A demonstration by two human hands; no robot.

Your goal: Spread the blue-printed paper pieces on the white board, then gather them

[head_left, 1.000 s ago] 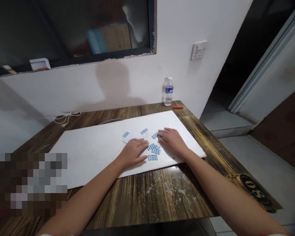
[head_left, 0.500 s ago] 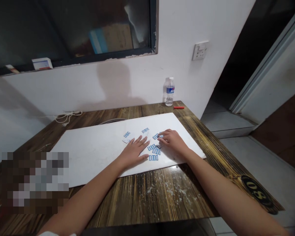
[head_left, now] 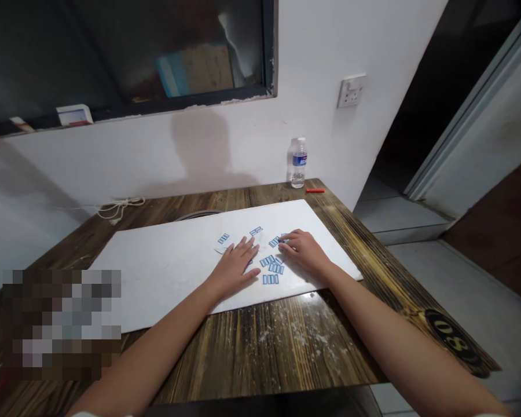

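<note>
Several small white slips printed with blue-outlined bars [head_left: 270,279] lie scattered on a white board [head_left: 165,266]. My left hand [head_left: 235,268] rests palm down among them, fingers spread and thumb out toward the lower slips. Part of a slip shows between its thumb and forefinger, and others are covered. My right hand [head_left: 303,250] is at the right of the group, fingers slightly bent over an upper slip [head_left: 275,241], with a gap between thumb and forefinger. What lies beneath its palm is hidden.
The board lies on a dark wooden table [head_left: 260,359] with white specks near its front edge. At the back stand a water bottle [head_left: 299,163] and a red pen-like stick [head_left: 315,190]. A white cable [head_left: 120,207] is at the back left. A blurred patch covers the left corner.
My left hand has shifted slightly left, away from the lower slips, and a slip edge now shows beside its thumb. My right hand stays nearly in place; a dark slip near its thumb has changed position.
</note>
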